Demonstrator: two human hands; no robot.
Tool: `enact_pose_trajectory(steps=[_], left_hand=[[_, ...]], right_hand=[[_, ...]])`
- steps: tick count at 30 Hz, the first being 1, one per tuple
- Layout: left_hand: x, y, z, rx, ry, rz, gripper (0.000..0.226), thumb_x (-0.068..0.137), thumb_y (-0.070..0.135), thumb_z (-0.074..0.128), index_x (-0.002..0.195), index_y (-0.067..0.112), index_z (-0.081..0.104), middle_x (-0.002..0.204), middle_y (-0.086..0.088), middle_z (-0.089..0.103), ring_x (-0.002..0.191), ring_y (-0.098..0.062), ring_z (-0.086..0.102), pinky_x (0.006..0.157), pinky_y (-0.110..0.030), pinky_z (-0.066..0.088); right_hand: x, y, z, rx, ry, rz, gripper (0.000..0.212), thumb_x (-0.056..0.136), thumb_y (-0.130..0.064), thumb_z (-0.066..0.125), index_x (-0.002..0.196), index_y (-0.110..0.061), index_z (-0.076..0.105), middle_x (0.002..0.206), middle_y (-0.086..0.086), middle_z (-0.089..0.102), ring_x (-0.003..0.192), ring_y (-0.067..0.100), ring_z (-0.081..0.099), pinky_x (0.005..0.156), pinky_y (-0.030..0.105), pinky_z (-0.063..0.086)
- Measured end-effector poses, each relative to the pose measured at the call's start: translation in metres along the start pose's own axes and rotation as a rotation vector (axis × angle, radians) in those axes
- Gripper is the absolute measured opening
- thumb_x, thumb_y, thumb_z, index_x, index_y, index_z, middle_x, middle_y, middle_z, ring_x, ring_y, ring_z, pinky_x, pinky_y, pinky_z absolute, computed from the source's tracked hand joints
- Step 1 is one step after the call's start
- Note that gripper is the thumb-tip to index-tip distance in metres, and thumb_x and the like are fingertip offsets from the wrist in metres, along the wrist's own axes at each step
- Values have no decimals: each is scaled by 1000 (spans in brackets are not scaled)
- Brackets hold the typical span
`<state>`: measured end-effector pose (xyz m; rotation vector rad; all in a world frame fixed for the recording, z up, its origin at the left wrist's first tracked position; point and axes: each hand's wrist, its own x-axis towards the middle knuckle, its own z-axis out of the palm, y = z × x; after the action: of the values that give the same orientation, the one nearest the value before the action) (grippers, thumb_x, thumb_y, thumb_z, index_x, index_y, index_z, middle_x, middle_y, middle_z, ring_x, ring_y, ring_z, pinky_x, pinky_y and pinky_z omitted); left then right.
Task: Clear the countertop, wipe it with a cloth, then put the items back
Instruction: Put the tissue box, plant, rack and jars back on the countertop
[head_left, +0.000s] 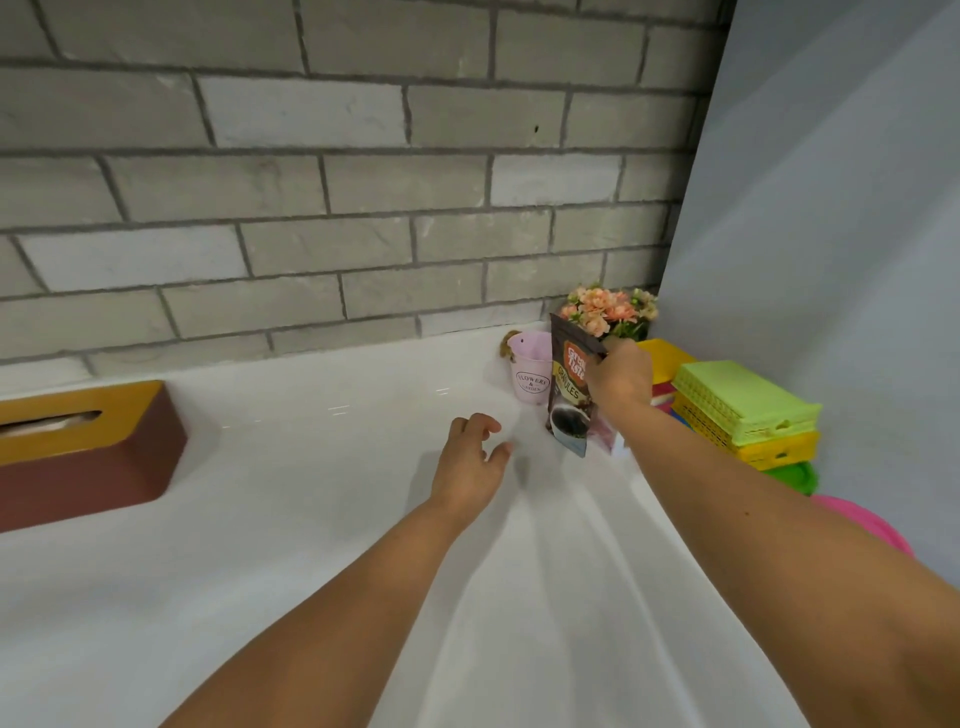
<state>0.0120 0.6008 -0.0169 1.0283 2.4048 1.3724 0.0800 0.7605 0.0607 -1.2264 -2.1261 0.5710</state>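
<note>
A dark brown coffee granules pouch (569, 395) stands upright near the right end of the white countertop (311, 519). My right hand (621, 376) grips its upper right edge. Just left of the pouch is a pink pot (530, 371) lettered "Flowers & Garden". Behind the pouch are peach flowers (605, 309). My left hand (470, 465) hovers over the bare counter left of the pouch, fingers loosely curled, holding nothing. No cloth is in view.
A maroon tissue box (88, 457) with a yellow-brown lid sits at the left. Off the counter's right end is a stack of green and yellow plastic baskets (748, 410) with pink plastic below. A grey brick wall backs the counter.
</note>
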Motion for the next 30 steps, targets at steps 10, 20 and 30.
enact_pose_trajectory(steps=[10,20,30], left_hand=[[-7,3,-7,7,37,-17,29,93,28,53,120,16,51,122,-3,45,98,-20,56,79,-22,40],[-37,-20,-87,-20,153,-77,43,89,37,57,124,14,47,119,-5,42,90,-19,52,81,-25,41],[-105,-92,-226,23,348,-114,55,83,33,66,130,14,44,126,-9,45,114,-23,48,86,-23,37]], right_hand=[[-19,-39,2,46,-15,-237,26,93,-12,48,92,4,68,95,22,67,82,30,60,63,27,38],[-82,-140,23,218,-167,-439,25,92,-11,50,80,4,67,84,20,67,69,23,54,54,22,33],[-209,-267,65,341,-310,-633,27,90,-11,51,68,3,59,67,18,59,62,23,51,48,26,32]])
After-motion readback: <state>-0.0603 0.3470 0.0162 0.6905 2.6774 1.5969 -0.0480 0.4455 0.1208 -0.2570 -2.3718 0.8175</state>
